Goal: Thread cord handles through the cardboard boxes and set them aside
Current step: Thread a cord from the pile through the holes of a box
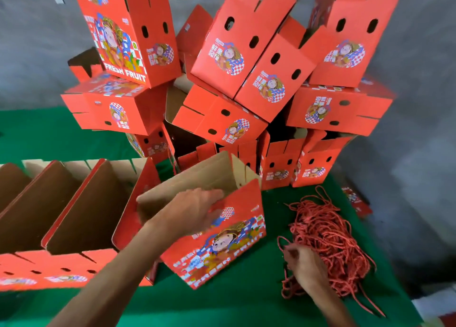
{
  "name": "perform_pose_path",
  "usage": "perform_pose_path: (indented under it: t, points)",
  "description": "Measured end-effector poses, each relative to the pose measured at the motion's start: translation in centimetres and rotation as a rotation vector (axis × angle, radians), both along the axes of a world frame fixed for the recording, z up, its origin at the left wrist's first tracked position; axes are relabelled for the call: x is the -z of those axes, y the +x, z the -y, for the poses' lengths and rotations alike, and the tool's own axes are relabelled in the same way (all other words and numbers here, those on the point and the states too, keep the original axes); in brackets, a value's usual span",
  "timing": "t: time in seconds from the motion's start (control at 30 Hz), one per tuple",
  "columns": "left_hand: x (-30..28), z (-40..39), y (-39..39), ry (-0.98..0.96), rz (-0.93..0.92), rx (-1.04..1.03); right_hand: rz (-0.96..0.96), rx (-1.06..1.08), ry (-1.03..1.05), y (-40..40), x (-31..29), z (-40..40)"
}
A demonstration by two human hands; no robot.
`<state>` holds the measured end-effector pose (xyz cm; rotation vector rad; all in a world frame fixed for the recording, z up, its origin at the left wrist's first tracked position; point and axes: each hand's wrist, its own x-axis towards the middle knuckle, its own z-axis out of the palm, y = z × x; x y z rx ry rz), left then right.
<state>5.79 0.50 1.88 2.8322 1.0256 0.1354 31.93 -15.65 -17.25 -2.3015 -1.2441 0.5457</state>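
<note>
A red printed cardboard box (222, 247) stands tilted and open-topped at the middle of the green table. My left hand (190, 210) grips its near top edge, fingers over the rim into the box. To the right lies a tangled heap of red cord handles (328, 240). My right hand (302, 265) sits at the heap's left edge, fingers curled round a cord loop. No cord shows in the held box's holes from here.
A tall, loose stack of the same red boxes (246, 80) fills the back of the table. A row of open boxes (61, 215) lies on its side at the left. The green tablecloth (234, 307) shows at the front; grey floor (419, 178) lies to the right.
</note>
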Motion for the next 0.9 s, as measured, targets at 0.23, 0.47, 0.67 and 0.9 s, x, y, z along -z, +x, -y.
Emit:
perform_pose_path:
  t: [0.23,0.47,0.67,0.9]
  points:
    - [1.8,-0.5,2.9,-0.452,0.123,-0.094,-0.463,0.055,0.424,-4.3,-5.2,-1.5]
    - [3.8,-2.6,3.5,-0.83,0.209,-0.264,-0.97,0.012,0.445,-6.9,-5.3,-3.3]
    - [5.8,-2.9,2.2,-1.254,0.373,-0.537,-0.83,-0.025,0.386,-8.1,-4.6,-6.9]
    - [6.2,-3.7,1.6,-1.44,0.321,-0.497,-0.524,-0.039,0.302,-6.6,-3.9,-9.3]
